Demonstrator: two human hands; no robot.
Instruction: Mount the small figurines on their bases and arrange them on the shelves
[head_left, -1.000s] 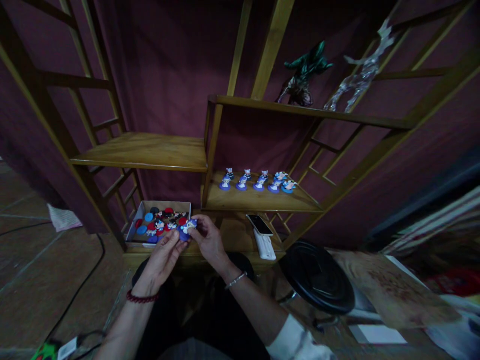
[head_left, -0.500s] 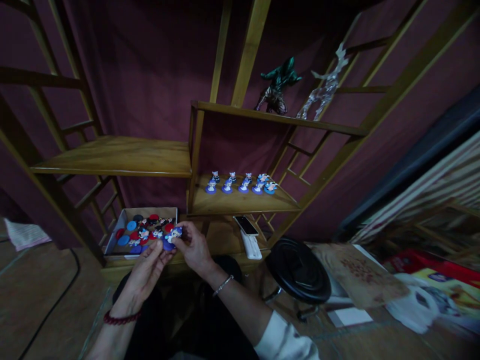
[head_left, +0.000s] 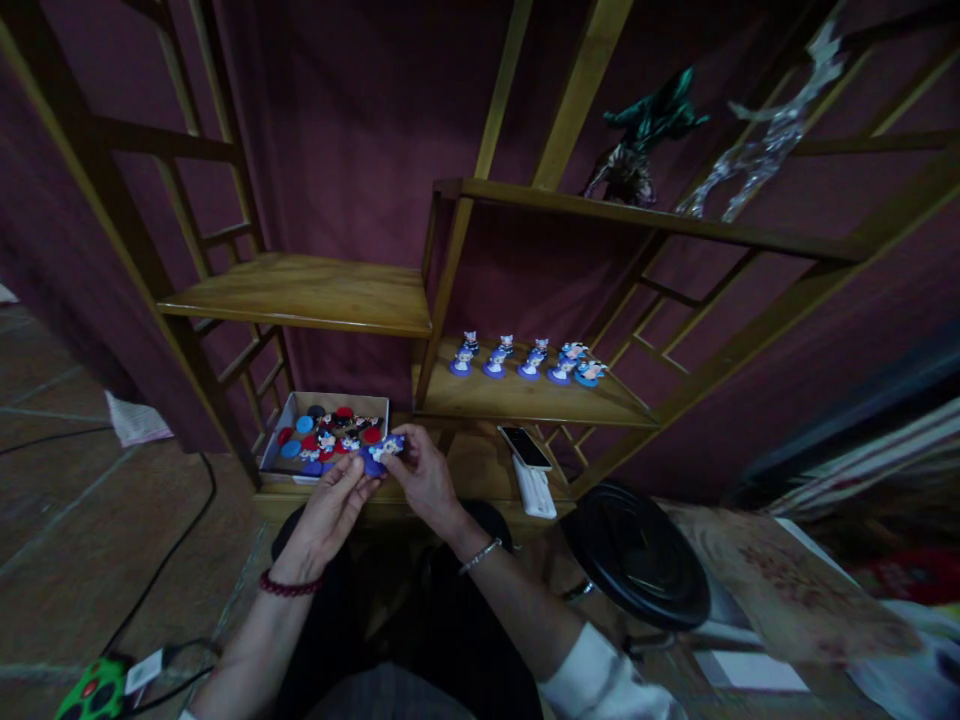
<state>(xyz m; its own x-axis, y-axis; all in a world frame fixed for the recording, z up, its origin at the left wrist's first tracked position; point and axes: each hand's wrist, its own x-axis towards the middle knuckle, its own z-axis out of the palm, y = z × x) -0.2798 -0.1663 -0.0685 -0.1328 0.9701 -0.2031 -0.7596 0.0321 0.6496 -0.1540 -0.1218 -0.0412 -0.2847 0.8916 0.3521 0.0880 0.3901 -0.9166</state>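
There's the open cardboard box on the wooden shelf, loaded with red and blue round bases and small painted figurines! Just off its front right corner, the left hand and right hand share a narrow grip on a blue-based figurine, long axis tilted, base low left, top up right. A figurine row stands on the shelf above.

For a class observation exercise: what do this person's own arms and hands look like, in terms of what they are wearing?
The left hand and right hand are bare, with no gloves. The left wrist wears a dark red beaded bracelet, the right wrist a thin silver bracelet. The right forearm emerges from a white sleeve.
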